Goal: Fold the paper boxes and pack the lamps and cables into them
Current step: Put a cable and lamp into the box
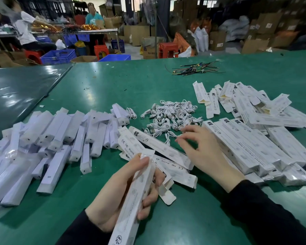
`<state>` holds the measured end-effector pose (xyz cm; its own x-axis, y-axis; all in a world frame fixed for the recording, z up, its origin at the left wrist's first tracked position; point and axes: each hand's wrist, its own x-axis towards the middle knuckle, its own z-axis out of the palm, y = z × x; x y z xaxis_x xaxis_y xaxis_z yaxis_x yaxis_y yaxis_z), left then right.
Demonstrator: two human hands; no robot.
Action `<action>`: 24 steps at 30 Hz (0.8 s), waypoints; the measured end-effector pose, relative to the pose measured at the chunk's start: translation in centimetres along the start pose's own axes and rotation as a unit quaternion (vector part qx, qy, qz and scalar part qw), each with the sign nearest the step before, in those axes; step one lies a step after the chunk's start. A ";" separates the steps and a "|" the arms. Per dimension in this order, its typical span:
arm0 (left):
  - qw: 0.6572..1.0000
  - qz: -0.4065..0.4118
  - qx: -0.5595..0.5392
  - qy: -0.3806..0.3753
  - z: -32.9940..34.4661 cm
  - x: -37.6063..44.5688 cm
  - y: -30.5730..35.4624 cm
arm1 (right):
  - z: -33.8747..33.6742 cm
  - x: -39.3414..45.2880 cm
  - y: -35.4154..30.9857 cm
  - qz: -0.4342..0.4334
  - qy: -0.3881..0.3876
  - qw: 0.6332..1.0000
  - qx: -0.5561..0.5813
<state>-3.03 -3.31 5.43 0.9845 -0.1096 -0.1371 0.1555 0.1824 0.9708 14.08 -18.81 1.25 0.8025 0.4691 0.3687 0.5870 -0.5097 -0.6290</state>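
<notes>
The paper box [138, 197], long, narrow and already folded into a tube, is held upright and tilted in the left hand [124, 190], whose grip wraps the middle of it with the thumb along the near face and the fingers curled round the far side; its top end points towards the heap of coiled white cables [170, 115] lying in the middle of the green surface [113, 82]. The right hand [200, 147] reaches over the near edge of that heap with fingers spread and lightly bent, the fingertips [179, 138] touching or just above one small coil; whether the grip has closed on a cable I cannot tell, as the fingers are blurred. Wrapped lamps [51, 137] lie piled to the left, flat unfolded boxes [237, 101] at the far right, and filled or folded boxes [251, 145] stack beside the right wrist; a few more boxes [159, 147] lie between the hands. The step in hand appears to be fetching one cable for this box. To do it well, pinch a single coil by its bundled middle so that neighbours do not lift with it, keep the box's open end clear and facing the incoming hand, and hold the tube loosely enough that its walls are not crushed shut. Whether a lamp is already inside cannot be seen from here.
</notes>
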 end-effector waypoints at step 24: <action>0.942 0.035 -0.176 0.284 -1.3 1.6 -1.1 | 1.1 -3.7 -5.6 -0.198 0.026 0.948 0.249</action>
<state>-1.57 -2.44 3.87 0.8621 0.4374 -0.2560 0.0085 0.4927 0.8702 7.70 -16.95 2.64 0.5415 0.5102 0.6682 0.7304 0.1082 -0.6744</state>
